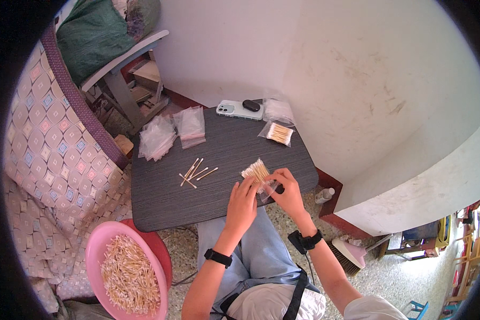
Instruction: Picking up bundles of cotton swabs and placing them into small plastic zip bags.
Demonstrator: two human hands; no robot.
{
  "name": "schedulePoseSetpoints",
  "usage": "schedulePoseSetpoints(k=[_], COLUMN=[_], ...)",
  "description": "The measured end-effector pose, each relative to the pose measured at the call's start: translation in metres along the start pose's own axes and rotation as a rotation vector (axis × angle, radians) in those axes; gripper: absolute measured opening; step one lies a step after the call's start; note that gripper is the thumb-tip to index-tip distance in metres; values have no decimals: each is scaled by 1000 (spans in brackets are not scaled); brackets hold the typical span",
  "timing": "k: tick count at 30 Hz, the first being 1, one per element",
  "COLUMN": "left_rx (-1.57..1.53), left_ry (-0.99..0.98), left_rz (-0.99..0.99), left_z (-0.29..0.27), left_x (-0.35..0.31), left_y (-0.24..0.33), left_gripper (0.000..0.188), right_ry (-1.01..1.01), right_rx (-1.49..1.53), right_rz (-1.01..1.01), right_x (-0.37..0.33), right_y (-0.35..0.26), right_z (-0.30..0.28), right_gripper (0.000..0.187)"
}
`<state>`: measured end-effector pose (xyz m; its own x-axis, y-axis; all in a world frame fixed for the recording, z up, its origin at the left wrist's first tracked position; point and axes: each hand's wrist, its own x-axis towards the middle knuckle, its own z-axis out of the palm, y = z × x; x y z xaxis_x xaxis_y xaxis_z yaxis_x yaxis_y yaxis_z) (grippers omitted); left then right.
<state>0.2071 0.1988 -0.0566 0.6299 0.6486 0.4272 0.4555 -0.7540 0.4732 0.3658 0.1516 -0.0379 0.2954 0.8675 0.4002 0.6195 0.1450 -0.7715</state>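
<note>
A bundle of cotton swabs [257, 169] with wooden sticks and white tips lies at the near right of the dark table. My left hand [242, 202] has its fingers closed on the near end of the bundle. Beside it, my right hand [289, 193] pinches a clear plastic bag [267, 193] at the bundle's near end. How far the swabs sit inside the bag is partly hidden by my fingers. Several loose swabs [192, 174] lie crossed to the left. A filled bag of swabs [279, 134] rests farther back on the right.
Two stacks of flat clear bags [157, 137] lie at the table's far left. A phone [234, 110] with a black case on it and a clear plastic packet [278, 111] sit at the back edge. A pink basin [93, 250] full of swabs stands left of my legs. A wall borders the right.
</note>
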Motion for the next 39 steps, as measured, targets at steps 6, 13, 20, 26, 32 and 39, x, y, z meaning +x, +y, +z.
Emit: schedulePoseSetpoints(k=[6, 13, 20, 26, 32, 39], left_rx=[-42, -160, -21, 47, 87, 66], left_ry=[-11, 25, -27, -9, -27, -23], left_rz=[-6, -49, -3, 18, 12, 23], left_z=[-4, 0, -1, 2, -1, 1], left_x=[1, -1, -3, -3, -5, -3], left_y=[0, -2, -1, 2, 1, -1], left_gripper=[43, 42, 47, 54, 53, 53], right_ry=[42, 38, 63, 76, 176, 201], right_rx=[-106, -148, -139, -74, -295, -400], right_rz=[-76, -135, -127, 45, -219, -335], right_x=[0, -2, -2, -1, -2, -4], right_y=[5, 2, -3, -1, 5, 3], right_z=[5, 8, 8, 5, 10, 11], right_gripper=[17, 18, 18, 21, 20, 17])
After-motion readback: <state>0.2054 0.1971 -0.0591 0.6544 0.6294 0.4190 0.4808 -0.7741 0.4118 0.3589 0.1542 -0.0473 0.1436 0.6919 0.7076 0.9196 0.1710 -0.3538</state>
